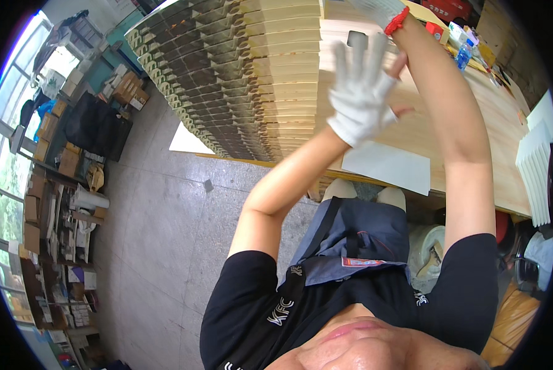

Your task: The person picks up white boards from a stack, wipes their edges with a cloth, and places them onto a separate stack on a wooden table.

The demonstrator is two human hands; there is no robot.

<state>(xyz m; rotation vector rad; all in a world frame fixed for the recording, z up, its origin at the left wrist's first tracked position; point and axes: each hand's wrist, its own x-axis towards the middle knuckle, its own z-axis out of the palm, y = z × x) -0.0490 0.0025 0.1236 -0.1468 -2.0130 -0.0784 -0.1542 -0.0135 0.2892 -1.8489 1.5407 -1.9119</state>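
My left hand (361, 92) wears a white knit glove that leaves some fingertips bare. Its fingers are spread over the light wooden table (424, 132), with nothing in them. Farther off, at the upper edge, is my right hand (378, 8) in a white glove with a red cuff. It is smeared by motion and its fingers are cut off by the picture's edge. Left of both hands rises a tall stack of book-like layers (252, 74) with cream edges and dark printed sides. A small dark grey piece (357, 39) lies beyond my left fingertips.
A white sheet (387, 168) lies at the table's near edge. A blue-capped plastic bottle (465, 54) and small items stand at the far right. White folded sheets (534, 172) stand on the right. Shelves with cardboard boxes (70, 161) line the window side, across the grey floor (159, 246).
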